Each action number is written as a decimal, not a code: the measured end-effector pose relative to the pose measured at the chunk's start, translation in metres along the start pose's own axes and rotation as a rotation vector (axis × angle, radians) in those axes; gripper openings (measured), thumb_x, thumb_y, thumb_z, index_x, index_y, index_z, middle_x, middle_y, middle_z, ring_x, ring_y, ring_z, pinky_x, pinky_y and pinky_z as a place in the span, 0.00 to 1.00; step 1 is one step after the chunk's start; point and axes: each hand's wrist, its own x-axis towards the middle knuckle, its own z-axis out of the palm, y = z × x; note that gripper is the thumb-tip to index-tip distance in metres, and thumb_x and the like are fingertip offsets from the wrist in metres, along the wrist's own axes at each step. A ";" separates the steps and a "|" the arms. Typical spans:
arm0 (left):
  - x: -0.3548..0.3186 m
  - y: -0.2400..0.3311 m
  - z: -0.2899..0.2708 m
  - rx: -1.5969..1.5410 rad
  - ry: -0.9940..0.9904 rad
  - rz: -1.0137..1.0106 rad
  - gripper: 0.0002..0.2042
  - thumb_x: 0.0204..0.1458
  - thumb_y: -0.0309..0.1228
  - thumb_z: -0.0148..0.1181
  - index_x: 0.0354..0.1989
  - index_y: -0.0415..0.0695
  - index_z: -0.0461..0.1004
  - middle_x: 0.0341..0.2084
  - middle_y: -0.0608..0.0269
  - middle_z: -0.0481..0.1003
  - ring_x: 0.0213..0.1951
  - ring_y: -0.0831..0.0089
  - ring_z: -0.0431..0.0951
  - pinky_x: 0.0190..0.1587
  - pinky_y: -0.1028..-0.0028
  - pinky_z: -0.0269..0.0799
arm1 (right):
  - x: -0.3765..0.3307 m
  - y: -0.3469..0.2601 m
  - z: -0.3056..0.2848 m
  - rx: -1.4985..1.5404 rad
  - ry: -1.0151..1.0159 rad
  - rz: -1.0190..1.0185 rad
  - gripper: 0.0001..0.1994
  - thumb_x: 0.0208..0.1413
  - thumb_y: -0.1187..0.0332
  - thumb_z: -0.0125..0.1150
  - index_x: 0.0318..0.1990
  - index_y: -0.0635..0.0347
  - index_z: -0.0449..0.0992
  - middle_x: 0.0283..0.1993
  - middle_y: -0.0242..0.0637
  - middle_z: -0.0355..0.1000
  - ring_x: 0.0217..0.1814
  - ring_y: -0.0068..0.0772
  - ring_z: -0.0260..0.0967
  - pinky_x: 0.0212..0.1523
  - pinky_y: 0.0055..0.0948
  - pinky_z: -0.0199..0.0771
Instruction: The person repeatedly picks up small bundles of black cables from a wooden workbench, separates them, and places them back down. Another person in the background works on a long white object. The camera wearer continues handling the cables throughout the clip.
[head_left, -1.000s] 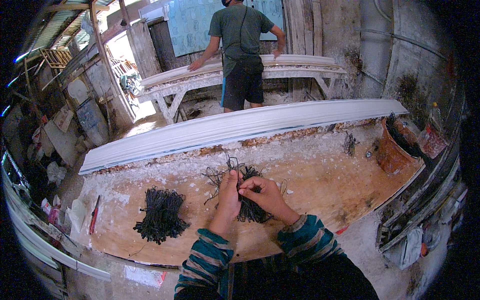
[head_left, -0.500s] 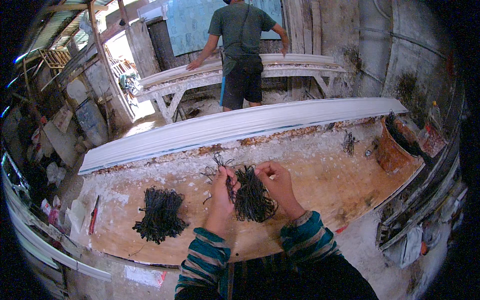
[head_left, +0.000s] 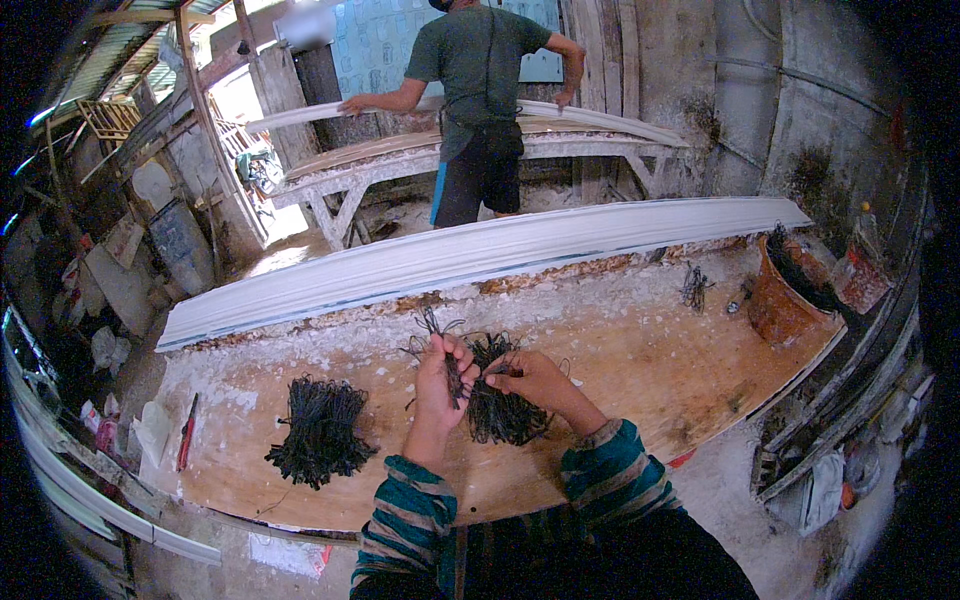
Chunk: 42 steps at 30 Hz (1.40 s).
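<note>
From the head camera, the left hand [head_left: 443,375] was closed around a small tuft of black wire pieces [head_left: 438,330], whose ends stuck up and away from the person, so its long axis ran roughly from the person toward the far edge of the bench [head_left: 640,350]. The right hand [head_left: 535,380] was pinched shut on strands at the top of a loose bundle of black wire [head_left: 500,405] that lay on the bench, just right of the tuft, its strands running mostly toward the person. A second dark bundle [head_left: 320,430] lay on the bench well to the left of the tuft, its strands fanning out toward the near edge. Beyond the tuft, a long white moulding [head_left: 480,255] ran across the far side of the bench. Farther off, another person [head_left: 480,100] stood at a second bench [head_left: 400,160]. A rusty bucket [head_left: 785,295] sat far right of the tuft.
</note>
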 end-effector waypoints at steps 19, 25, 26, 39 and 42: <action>0.004 0.018 -0.008 -0.063 0.062 0.135 0.14 0.56 0.45 0.41 0.25 0.50 0.61 0.17 0.72 0.58 0.16 0.81 0.58 0.15 0.82 0.56 | -0.007 -0.025 -0.035 0.258 0.493 0.018 0.08 0.50 0.65 0.58 0.26 0.60 0.75 0.20 0.24 0.66 0.23 0.15 0.58 0.26 0.18 0.60; -0.002 0.014 -0.005 0.022 -0.100 -0.056 0.14 0.56 0.45 0.42 0.27 0.48 0.61 0.13 0.74 0.52 0.11 0.84 0.50 0.10 0.84 0.45 | -0.005 -0.024 -0.024 0.408 0.478 -0.081 0.06 0.51 0.68 0.57 0.26 0.58 0.75 0.21 0.23 0.65 0.23 0.14 0.57 0.27 0.16 0.58; -0.003 0.011 -0.001 0.056 -0.109 -0.101 0.14 0.56 0.46 0.42 0.28 0.48 0.62 0.12 0.74 0.52 0.11 0.84 0.50 0.10 0.84 0.45 | -0.006 -0.022 -0.019 0.329 0.393 -0.054 0.06 0.51 0.68 0.57 0.27 0.58 0.75 0.21 0.24 0.66 0.24 0.14 0.58 0.28 0.16 0.59; -0.012 -0.006 0.014 0.520 -0.122 -0.209 0.17 0.54 0.50 0.43 0.24 0.49 0.59 0.12 0.76 0.52 0.10 0.86 0.49 0.09 0.84 0.43 | -0.010 -0.025 -0.001 0.231 0.120 -0.111 0.11 0.55 0.65 0.53 0.37 0.64 0.74 0.30 0.24 0.69 0.32 0.14 0.60 0.34 0.18 0.61; -0.013 -0.005 0.013 0.537 -0.079 -0.194 0.15 0.55 0.46 0.43 0.26 0.48 0.61 0.12 0.76 0.50 0.12 0.86 0.48 0.12 0.83 0.40 | -0.012 -0.032 0.001 0.281 0.151 -0.109 0.12 0.54 0.63 0.53 0.38 0.63 0.74 0.30 0.29 0.73 0.33 0.18 0.65 0.35 0.22 0.66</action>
